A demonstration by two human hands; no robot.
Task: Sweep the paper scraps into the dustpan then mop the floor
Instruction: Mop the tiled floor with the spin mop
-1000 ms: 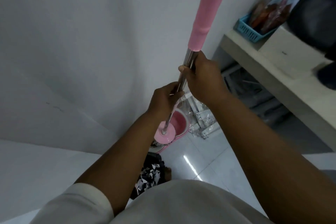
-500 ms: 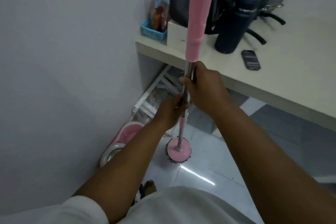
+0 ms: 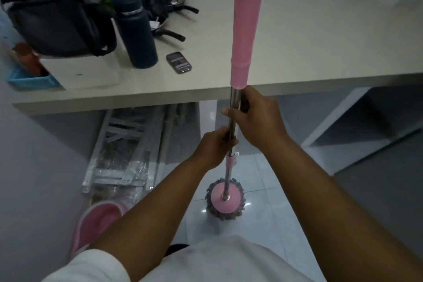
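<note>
room: pale wall (image 3: 45,155) left | beige counter (image 3: 320,41): blue basket (image 3: 29,80), black bag (image 3: 57,25), navy bottle (image 3: 137,30), phone (image 3: 179,62), screen too blurred to read | pink bucket (image 3: 96,220) below | left hand (image 3: 215,146) curled round steel mop shaft (image 3: 234,96) | mop head (image 3: 225,200) flat on glossy white tiles (image 3: 263,224) | right hand (image 3: 256,119) wrapped round shaft, just under pink grip (image 3: 247,18)

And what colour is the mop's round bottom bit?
Pink. The mop disc shows best in the head view.

Shiny metal mop pole (image 3: 234,107), glossy floor tiles (image 3: 258,217), matt countertop (image 3: 297,52)
</note>
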